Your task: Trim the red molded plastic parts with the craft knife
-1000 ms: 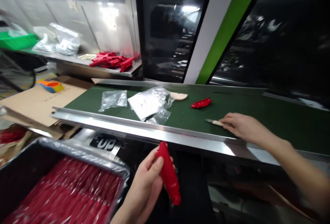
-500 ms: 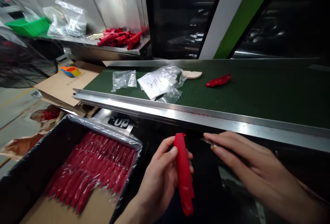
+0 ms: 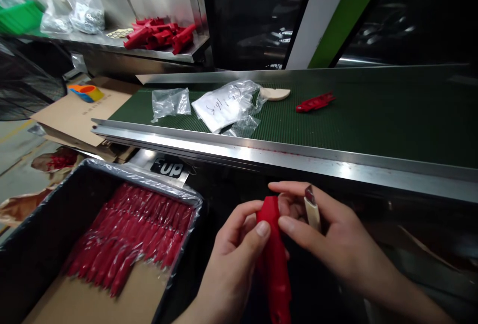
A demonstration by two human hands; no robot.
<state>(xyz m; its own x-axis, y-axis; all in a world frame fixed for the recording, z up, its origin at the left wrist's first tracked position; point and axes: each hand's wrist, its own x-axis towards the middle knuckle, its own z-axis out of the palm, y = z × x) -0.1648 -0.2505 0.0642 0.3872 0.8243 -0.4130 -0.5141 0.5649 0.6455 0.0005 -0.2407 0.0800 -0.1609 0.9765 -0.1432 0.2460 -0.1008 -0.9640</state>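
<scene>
**Two hands meeting on a red plastic piece below the conveyor rail**

The left hand [image 3: 231,259] is gripping a long red plastic piece [image 3: 274,259] just in front of the steel rail [image 3: 261,157] of the green conveyor belt [image 3: 373,120]. Its thumb is pressing on the near face of the piece while the other fingers are curling behind it, so the piece is sitting upright between thumb and fingers, its upper end poking out above them and its lower end running down past the palm.

The right hand [image 3: 328,239] is coming in from the right of the piece. Its forefinger and thumb are touching the piece's upper end, and the same hand is holding a small knife [image 3: 311,207] with a pale handle, the short blade pointing up toward the rail, just beside the red piece. The fingers are closing around the handle rather than spreading.

To the left of the rail and below it, a black bin lined with clear plastic [image 3: 93,174] is holding rows of similar red pieces [image 3: 130,234]. On the belt beyond the rail, clear plastic bags [image 3: 220,107], a pale flat piece [image 3: 275,94] and another red piece [image 3: 314,102] are lying. Farther back and left of the belt, a steel shelf [image 3: 186,55] is carrying a heap of red parts [image 3: 159,35].
</scene>
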